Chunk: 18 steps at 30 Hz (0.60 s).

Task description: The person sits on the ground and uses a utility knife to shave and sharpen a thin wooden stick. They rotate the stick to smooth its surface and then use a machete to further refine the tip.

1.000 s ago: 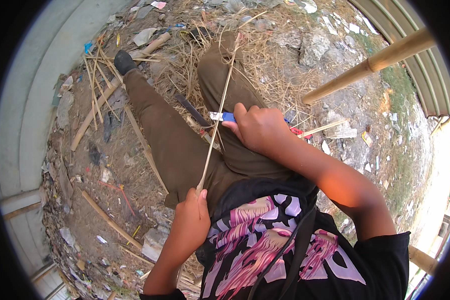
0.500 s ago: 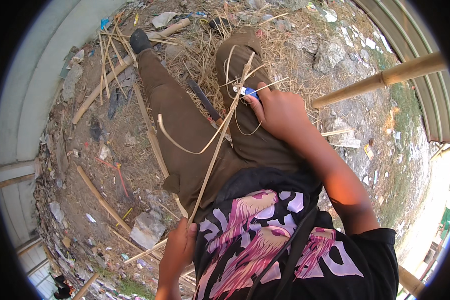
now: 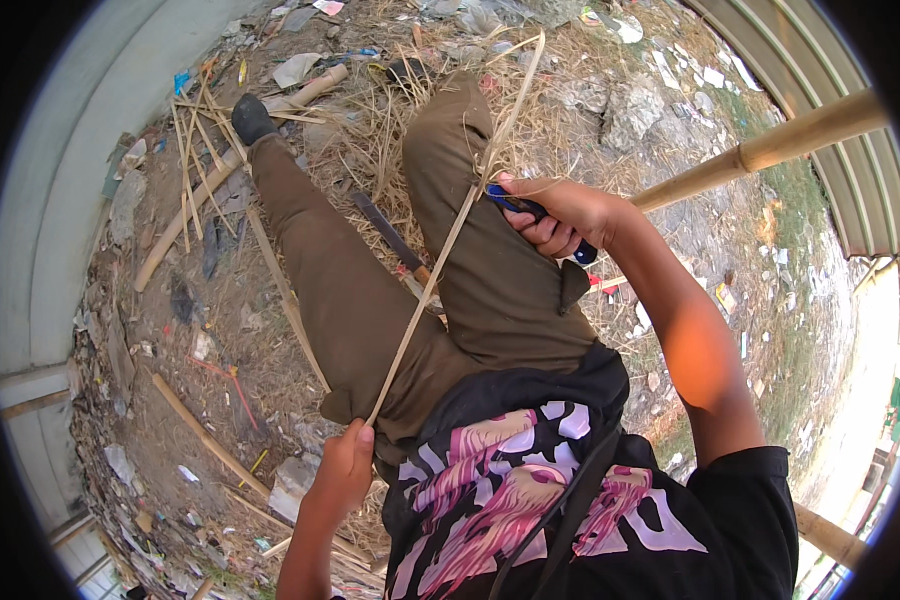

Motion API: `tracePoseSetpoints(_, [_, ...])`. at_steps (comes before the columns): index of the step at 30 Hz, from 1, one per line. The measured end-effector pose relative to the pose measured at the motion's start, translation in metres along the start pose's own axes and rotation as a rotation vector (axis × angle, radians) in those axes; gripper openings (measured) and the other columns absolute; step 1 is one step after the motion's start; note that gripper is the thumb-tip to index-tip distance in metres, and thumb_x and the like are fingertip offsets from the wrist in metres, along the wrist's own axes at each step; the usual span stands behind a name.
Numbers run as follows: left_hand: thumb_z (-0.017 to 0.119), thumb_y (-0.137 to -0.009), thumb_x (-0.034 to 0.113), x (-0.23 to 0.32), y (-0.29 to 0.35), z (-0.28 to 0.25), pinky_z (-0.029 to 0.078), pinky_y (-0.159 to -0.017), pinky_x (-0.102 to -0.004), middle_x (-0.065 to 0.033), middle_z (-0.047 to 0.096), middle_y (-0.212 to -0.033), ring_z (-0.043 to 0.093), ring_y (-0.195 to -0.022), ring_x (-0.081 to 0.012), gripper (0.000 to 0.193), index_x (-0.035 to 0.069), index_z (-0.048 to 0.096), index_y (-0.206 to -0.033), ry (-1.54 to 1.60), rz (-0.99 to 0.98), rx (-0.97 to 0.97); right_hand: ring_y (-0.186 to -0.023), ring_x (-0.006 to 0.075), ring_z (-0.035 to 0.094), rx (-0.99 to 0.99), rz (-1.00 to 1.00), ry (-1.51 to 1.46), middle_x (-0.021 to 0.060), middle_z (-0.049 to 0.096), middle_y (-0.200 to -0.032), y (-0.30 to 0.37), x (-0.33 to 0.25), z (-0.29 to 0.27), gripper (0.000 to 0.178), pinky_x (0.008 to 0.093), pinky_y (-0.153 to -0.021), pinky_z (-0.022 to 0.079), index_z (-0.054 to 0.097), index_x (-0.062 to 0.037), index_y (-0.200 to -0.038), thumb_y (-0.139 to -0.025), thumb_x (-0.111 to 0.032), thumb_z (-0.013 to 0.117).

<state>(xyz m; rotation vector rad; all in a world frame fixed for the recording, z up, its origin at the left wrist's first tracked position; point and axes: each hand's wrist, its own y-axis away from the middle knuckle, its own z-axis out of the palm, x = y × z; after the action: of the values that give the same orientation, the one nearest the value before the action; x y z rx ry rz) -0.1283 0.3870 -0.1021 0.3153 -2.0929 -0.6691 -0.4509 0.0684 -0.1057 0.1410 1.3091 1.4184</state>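
Observation:
A long pale bamboo strip (image 3: 432, 285) runs slantwise over my lap, from beside my left hip up past my right knee. My left hand (image 3: 342, 468) is closed around its near end. Farther up, my right hand (image 3: 560, 212) grips a blue-handled knife (image 3: 500, 195) held against the strip; its dark rear end shows below my fingers, while the blade is mostly hidden. Thin fibres stick out from the strip at that spot. Between my legs lies a long dark-bladed knife (image 3: 388, 232) with a wooden handle.
Bamboo strips (image 3: 198, 150) and a bamboo pole (image 3: 175, 238) lie by my left foot. A thick bamboo pole (image 3: 760, 150) slants in from the right. Straw shavings (image 3: 370, 150), litter and stones cover the ground. Corrugated sheeting (image 3: 800, 60) stands at the far right.
My right hand has turned, so the knife's handle now shows beneath it. The strip's far end reaches farther up and right. The curled sliver over my left thigh is gone from view.

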Motion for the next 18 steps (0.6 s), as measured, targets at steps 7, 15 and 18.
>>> tracePoseSetpoints(7, [0.045,-0.11,0.036,0.015,-0.001,-0.003,0.039,-0.054,-0.0429,-0.0189,0.047,-0.058,0.046,-0.051,-0.0332,0.041,0.001,0.047,-0.088,0.016,0.0,0.058,-0.04,0.0029,0.024,0.199,-0.14,0.052,-0.0091,0.029,-0.054,-0.004,0.011,0.007,0.06,0.0221,-0.036,0.018,0.041,-0.0156,-0.075,-0.104,-0.068,0.035])
tracePoseSetpoints(15, [0.054,-0.107,0.036,0.066,-0.059,-0.02,0.039,-0.051,-0.0389,-0.0164,0.048,-0.057,0.05,-0.049,-0.0285,0.038,0.001,0.049,-0.091,-0.047,0.15,0.089,-0.041,0.0042,0.025,-0.425,-0.266,-0.883,-0.0066,0.034,-0.057,0.026,0.032,-0.008,0.054,0.022,-0.036,0.02,0.043,-0.0141,-0.079,-0.107,-0.059,0.034])
tracePoseSetpoints(18, [0.057,-0.106,0.035,0.076,-0.076,-0.015,0.039,-0.051,-0.0369,-0.0143,0.048,-0.057,0.05,-0.049,-0.0213,0.037,0.001,0.05,-0.093,0.016,0.181,0.179,-0.043,0.0035,0.028,-0.462,-0.273,-0.739,-0.0065,0.036,-0.059,0.039,0.031,0.015,0.053,0.0223,-0.038,0.02,0.046,-0.0125,-0.078,-0.107,-0.056,0.036])
